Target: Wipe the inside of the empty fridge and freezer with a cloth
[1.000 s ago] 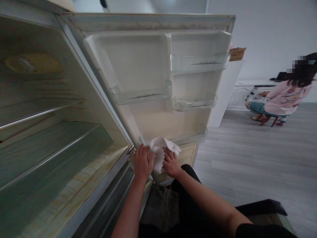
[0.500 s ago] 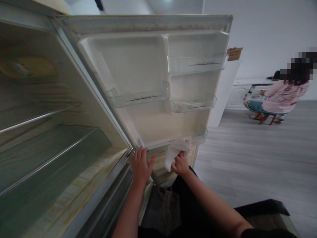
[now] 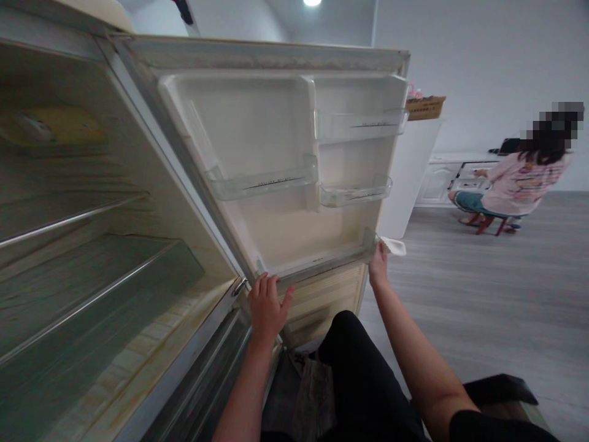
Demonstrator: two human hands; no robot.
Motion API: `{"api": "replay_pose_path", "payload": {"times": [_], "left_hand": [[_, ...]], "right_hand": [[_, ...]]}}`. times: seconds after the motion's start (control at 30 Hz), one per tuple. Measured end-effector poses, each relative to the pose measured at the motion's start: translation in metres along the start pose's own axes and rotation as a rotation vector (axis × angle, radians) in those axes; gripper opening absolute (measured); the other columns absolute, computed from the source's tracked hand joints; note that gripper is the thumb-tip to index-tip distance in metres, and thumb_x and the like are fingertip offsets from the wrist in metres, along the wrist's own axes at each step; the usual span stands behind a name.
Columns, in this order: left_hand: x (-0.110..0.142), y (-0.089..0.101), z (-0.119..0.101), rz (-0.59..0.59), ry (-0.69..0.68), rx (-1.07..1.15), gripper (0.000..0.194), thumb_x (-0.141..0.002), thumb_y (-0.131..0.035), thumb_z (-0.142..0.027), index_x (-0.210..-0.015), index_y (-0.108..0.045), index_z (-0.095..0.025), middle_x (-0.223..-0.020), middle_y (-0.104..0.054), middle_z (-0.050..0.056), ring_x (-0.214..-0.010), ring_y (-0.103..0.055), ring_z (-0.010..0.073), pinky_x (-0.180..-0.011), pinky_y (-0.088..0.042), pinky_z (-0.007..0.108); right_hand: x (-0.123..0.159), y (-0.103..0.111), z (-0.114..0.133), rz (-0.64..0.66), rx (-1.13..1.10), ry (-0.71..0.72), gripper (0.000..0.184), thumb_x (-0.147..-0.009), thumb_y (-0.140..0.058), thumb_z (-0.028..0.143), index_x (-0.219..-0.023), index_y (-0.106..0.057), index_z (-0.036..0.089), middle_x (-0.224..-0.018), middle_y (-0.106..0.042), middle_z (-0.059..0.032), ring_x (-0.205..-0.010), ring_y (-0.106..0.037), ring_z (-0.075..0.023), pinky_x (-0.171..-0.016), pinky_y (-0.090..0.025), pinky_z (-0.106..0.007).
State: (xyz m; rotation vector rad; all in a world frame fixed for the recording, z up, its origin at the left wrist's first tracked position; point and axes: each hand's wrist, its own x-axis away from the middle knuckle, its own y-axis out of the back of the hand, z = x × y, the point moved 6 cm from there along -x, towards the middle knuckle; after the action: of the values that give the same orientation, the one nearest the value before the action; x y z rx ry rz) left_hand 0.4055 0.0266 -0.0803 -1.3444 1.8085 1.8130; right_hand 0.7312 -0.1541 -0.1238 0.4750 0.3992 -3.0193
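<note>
A fridge stands open, its door (image 3: 285,227) swung out in front of me with clear plastic racks. My left hand (image 3: 267,307) rests flat with fingers spread on the door's lower inner corner, near the hinge. My right hand (image 3: 378,265) is closed on a white cloth (image 3: 393,246) at the far end of the bottom door rack (image 3: 322,263). Most of the cloth is hidden behind the door edge.
The fridge cabinet (image 3: 92,258) on the left has bare shelves. A person (image 3: 519,181) in a pink top sits on a low stool at the far right, by a white cabinet (image 3: 442,178). Grey wood floor (image 3: 483,294) stretches to the right. A dark object (image 3: 499,388) lies by my right arm.
My right hand has slid the white cloth rightward along the bottom door rack, from near the hinge to the door's outer end. My left hand stayed on the lower corner.
</note>
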Motion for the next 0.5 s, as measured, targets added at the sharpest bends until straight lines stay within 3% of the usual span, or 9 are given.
{"api": "replay_pose_path", "payload": {"times": [0.1, 0.23, 0.37, 0.5], "left_hand": [[0.001, -0.001, -0.002, -0.032, 0.014, -0.004, 0.042, -0.098, -0.050, -0.053, -0.116, -0.061, -0.017, -0.112, -0.068, 0.017, -0.129, -0.054, 0.0360, -0.106, -0.044, 0.052], [0.003, -0.002, -0.002, -0.018, 0.023, -0.023, 0.044, -0.098, -0.051, -0.055, -0.119, -0.061, -0.017, -0.116, -0.068, 0.018, -0.132, -0.053, 0.0367, -0.106, -0.043, 0.053], [0.005, -0.001, -0.002, 0.010, 0.017, -0.032, 0.046, -0.098, -0.051, -0.054, -0.121, -0.060, -0.015, -0.118, -0.067, 0.019, -0.134, -0.051, 0.0363, -0.108, -0.043, 0.053], [0.005, 0.001, -0.002, 0.008, 0.011, -0.021, 0.044, -0.097, -0.054, -0.051, -0.122, -0.059, -0.014, -0.119, -0.066, 0.019, -0.135, -0.051, 0.0357, -0.111, -0.042, 0.052]], "right_hand": [[0.028, -0.001, -0.025, -0.122, -0.126, -0.305, 0.053, -0.093, -0.044, 0.057, -0.114, -0.065, 0.013, -0.116, -0.071, -0.0146, -0.119, -0.064, -0.0236, -0.107, -0.050, -0.042], [0.080, -0.024, -0.034, -0.129, -0.365, -0.425, 0.047, -0.091, -0.046, 0.053, -0.114, -0.065, 0.017, -0.113, -0.073, -0.0124, -0.118, -0.066, -0.0218, -0.101, -0.055, -0.038], [0.133, -0.060, -0.032, 0.010, -0.582, -0.567, 0.043, -0.086, -0.047, 0.047, -0.114, -0.064, 0.019, -0.109, -0.074, -0.0082, -0.110, -0.068, -0.0216, -0.089, -0.059, -0.035], [0.184, -0.095, -0.031, 0.220, -0.723, -0.709, 0.037, -0.073, -0.051, 0.038, -0.103, -0.066, 0.021, -0.095, -0.074, -0.0045, -0.095, -0.069, -0.0221, -0.083, -0.059, -0.037]]}}
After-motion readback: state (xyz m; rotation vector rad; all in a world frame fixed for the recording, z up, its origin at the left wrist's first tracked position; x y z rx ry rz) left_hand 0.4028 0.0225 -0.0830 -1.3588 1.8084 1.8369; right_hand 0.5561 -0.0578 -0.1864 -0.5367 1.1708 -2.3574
